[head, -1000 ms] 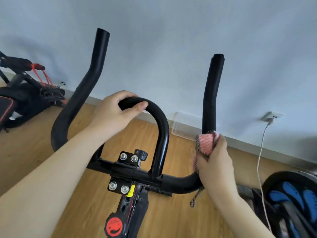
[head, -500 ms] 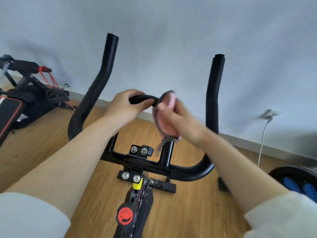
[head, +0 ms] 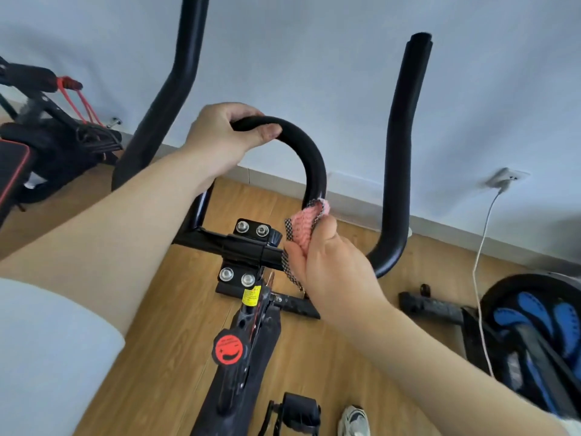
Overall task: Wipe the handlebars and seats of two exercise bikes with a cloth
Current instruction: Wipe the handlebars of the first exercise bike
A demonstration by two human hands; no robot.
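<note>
A black exercise bike's handlebars (head: 397,146) fill the middle of the view, with two tall outer horns and an inner loop bar (head: 309,152). My left hand (head: 220,133) grips the top left of that loop. My right hand (head: 327,265) holds a pink cloth (head: 306,221) with a black-and-white checked edge, wrapped around the lower right leg of the loop, just above the clamp with several bolts (head: 251,243). A red round knob (head: 229,349) sits on the bike's stem below.
Another black fitness machine with red bands (head: 59,127) stands at the left by the wall. A second bike's blue-and-black wheel (head: 534,325) is at the right, next to a white cable (head: 481,247) from a wall socket (head: 506,177). A shoe (head: 353,420) and a pedal (head: 295,410) show on the wooden floor.
My right hand took the cloth from the right outer horn to the top of the inner loop, then slid it down the loop's right leg. My left hand kept its grip.
</note>
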